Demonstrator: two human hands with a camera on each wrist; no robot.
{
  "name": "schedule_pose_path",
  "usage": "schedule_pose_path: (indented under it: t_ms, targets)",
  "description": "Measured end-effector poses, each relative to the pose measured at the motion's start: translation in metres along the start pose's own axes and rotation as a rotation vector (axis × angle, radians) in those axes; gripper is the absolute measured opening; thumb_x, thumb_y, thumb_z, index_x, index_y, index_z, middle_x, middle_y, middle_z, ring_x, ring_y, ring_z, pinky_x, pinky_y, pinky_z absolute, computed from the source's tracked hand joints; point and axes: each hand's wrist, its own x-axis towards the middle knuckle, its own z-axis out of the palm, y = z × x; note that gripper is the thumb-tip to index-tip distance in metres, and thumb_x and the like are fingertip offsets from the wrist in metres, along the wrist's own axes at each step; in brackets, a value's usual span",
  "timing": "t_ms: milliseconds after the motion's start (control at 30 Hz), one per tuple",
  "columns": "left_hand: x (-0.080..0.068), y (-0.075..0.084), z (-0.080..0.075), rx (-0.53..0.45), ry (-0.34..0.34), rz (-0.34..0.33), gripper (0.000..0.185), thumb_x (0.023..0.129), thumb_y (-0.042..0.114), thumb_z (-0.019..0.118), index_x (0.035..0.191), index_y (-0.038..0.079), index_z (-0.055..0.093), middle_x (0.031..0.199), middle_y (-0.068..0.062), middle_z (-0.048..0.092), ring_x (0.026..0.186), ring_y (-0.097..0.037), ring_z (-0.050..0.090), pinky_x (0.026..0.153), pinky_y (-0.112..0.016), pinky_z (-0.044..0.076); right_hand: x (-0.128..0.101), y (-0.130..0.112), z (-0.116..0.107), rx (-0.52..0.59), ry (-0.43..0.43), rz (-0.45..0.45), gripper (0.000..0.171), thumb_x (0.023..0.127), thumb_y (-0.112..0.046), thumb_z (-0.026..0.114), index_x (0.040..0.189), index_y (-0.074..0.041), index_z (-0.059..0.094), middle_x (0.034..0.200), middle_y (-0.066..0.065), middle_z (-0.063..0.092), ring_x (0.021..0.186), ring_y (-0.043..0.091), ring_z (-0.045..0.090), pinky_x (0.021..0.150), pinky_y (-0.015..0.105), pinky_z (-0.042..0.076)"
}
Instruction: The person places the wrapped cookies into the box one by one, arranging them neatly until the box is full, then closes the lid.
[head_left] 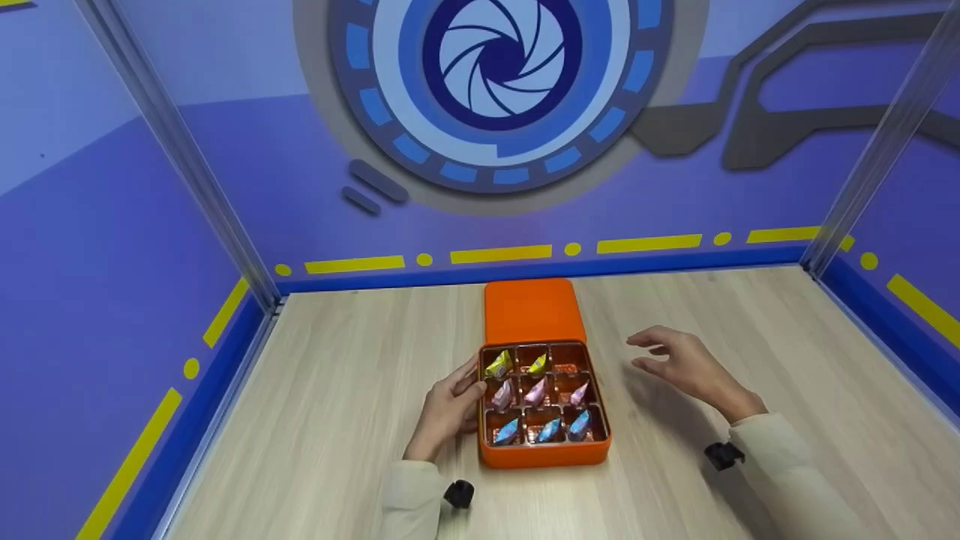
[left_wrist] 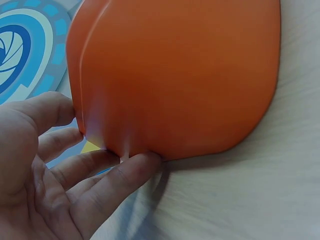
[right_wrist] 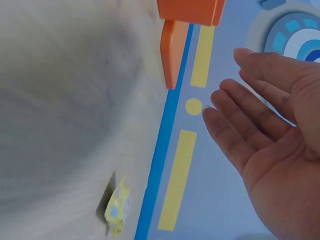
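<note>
1. The person's left hand is resting against the left wall of the orange box, fingers relaxed and touching its side rather than curling round it; it is steadying the box, which is sitting on the table near its middle.
2. Inside the box, wrapped candies are lying in eight of the nine compartments, while the top right one seems bare.
3. Behind the box, the orange lid is lying flat, touching its far edge.
4. Right of the box, the right hand is hovering above the table, open and holding nothing.
5. In the right wrist view a yellow candy is lying on the table by the blue border.
6. To work well, the left hand is best kept pressing the box so it cannot slide.
</note>
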Motion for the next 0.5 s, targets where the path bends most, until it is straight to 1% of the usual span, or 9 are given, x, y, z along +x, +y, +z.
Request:
schedule_pose_path:
  t_ms: [100, 333, 500]
  targets:
    - [0.001, -0.001, 0.0, 0.017, 0.002, 0.013, 0.056, 0.106, 0.02, 0.066, 0.159, 0.012, 0.051, 0.145, -0.022, 0.062, 0.121, -0.027, 0.069, 0.1, -0.042, 0.057, -0.004, 0.003, -0.004, -0.022, 0.01, 0.015, 0.029, 0.092, 0.004, 0.079, 0.121, 0.001, 0.075, 0.121, 0.016, 0.074, 0.111, 0.045, 0.069, 0.094, 0.055, 0.058]
    - [0.0, -0.001, 0.0, -0.02, 0.001, -0.007, 0.056, 0.106, 0.02, 0.066, 0.16, 0.013, 0.05, 0.145, -0.023, 0.061, 0.11, -0.029, 0.073, 0.083, -0.041, 0.063, -0.013, 0.009, -0.014, -0.061, 0.016, 0.063, 0.029, 0.094, 0.003, 0.078, 0.122, 0.002, 0.074, 0.122, 0.018, 0.073, 0.112, 0.046, 0.069, 0.094, 0.058, 0.057]
    - [0.0, -0.001, 0.0, -0.024, 0.001, -0.004, 0.056, 0.106, 0.02, 0.066, 0.16, 0.013, 0.051, 0.145, -0.023, 0.061, 0.111, -0.028, 0.073, 0.085, -0.039, 0.063, -0.017, 0.014, -0.021, -0.084, 0.018, 0.089, 0.03, 0.094, 0.003, 0.077, 0.124, 0.003, 0.072, 0.124, 0.02, 0.072, 0.112, 0.048, 0.068, 0.093, 0.059, 0.057]
